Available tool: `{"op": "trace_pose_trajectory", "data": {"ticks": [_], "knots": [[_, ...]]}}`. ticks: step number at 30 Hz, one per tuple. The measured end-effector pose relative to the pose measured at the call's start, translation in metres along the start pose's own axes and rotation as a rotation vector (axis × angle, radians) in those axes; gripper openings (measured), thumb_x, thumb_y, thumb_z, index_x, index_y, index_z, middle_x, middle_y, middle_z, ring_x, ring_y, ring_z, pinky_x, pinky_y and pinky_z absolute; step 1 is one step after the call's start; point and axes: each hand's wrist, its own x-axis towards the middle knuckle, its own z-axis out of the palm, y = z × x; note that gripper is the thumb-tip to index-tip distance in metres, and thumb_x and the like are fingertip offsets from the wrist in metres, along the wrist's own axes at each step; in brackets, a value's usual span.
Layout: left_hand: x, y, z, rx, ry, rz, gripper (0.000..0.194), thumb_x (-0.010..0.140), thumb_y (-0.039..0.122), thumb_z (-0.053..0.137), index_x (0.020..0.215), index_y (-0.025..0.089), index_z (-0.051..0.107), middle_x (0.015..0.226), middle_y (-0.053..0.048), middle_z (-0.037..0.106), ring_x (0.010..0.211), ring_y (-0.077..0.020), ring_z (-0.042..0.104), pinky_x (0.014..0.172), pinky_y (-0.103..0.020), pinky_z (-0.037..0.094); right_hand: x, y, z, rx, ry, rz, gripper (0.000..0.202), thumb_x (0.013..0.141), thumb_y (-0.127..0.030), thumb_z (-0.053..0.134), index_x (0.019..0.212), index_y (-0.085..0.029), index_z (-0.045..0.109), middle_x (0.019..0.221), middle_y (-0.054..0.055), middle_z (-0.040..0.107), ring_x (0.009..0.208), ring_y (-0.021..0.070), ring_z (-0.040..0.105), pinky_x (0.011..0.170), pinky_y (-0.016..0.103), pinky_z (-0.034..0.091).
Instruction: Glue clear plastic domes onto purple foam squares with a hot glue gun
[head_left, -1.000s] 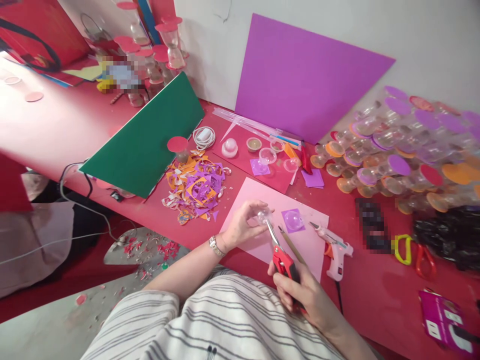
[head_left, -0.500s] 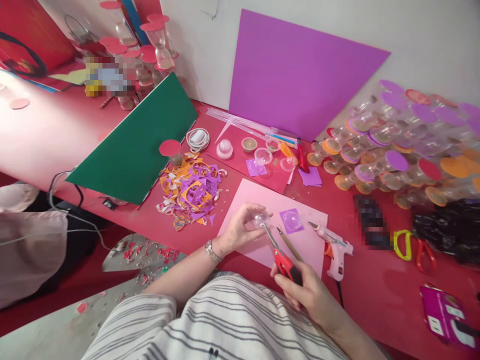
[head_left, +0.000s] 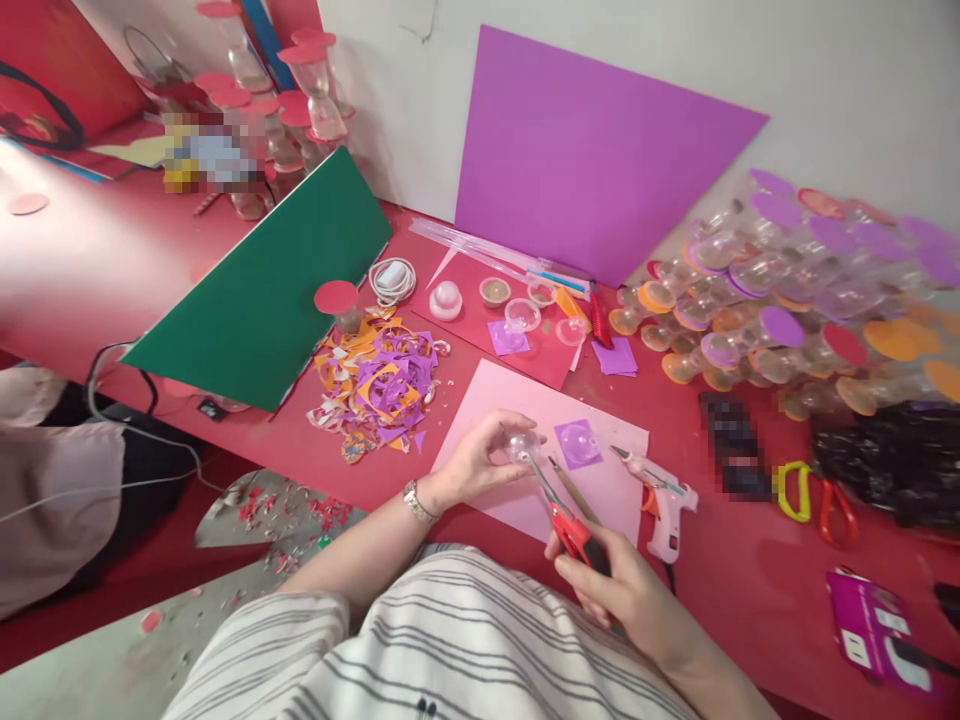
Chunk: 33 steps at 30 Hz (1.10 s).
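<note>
Between thumb and fingers, my left hand (head_left: 487, 455) holds a small clear plastic dome (head_left: 523, 447) above the pink sheet (head_left: 480, 400). My right hand (head_left: 611, 580) is wrapped round a red-and-black handled tool (head_left: 574, 535), whose thin metal tip touches or nearly touches the dome. A slim brownish stick-like tool (head_left: 571, 488) also extends from my right hand. Just right of the dome, a purple square (head_left: 577, 445) with a clear dome on it lies on the pink sheet. A white glue gun (head_left: 664, 500) rests at the sheet's right edge.
Paper scraps (head_left: 382, 385) are heaped at left, before a leaning green board (head_left: 270, 290). A purple board (head_left: 592, 150) leans on the wall. Many plastic hourglass shapes (head_left: 780, 290) stand at right, near yellow-handled scissors (head_left: 793, 492). Purple squares (head_left: 616, 356) lie behind the pink sheet.
The view has shifted slightly. Both hands keep their grips, and the tool's tip stays at the dome, which looks slightly turned.
</note>
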Motion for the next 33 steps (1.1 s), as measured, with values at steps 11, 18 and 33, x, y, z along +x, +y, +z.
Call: {"op": "trace_pose_trajectory", "data": {"ticks": [11,18,33], "knots": [[0.007,0.007,-0.008,0.016,-0.183,-0.015,0.038,0.085,0.035,0.072,0.118,0.022,0.056,0.118,-0.011,0.061,0.108,-0.0214,0.065,0.093,-0.032,0.049,-0.007,0.004,-0.004,0.254,-0.111,0.12,0.039,0.069,-0.044,0.078,0.088,-0.016,0.06,0.05,-0.01,0.039,0.043,0.0044,0.033,0.046,0.022,0.021],[0.012,0.019,-0.011,-0.022,-0.259,-0.016,0.036,0.084,0.032,0.073,0.114,0.021,0.056,0.112,-0.01,0.062,0.104,-0.02,0.065,0.09,-0.031,0.049,-0.01,0.003,-0.006,0.248,-0.122,0.107,0.037,0.069,-0.042,0.079,0.088,-0.016,0.062,0.053,-0.008,0.043,0.045,0.0046,0.035,0.047,0.022,0.024],[0.031,0.046,-0.027,-0.093,-0.517,-0.128,0.027,0.083,0.021,0.069,0.108,0.017,0.058,0.108,-0.011,0.064,0.093,-0.0161,0.062,0.083,-0.029,0.049,-0.017,-0.004,-0.003,0.217,-0.121,0.122,0.04,0.067,-0.043,0.08,0.089,-0.015,0.062,0.053,-0.009,0.042,0.045,0.0032,0.034,0.046,0.02,0.021]]}}
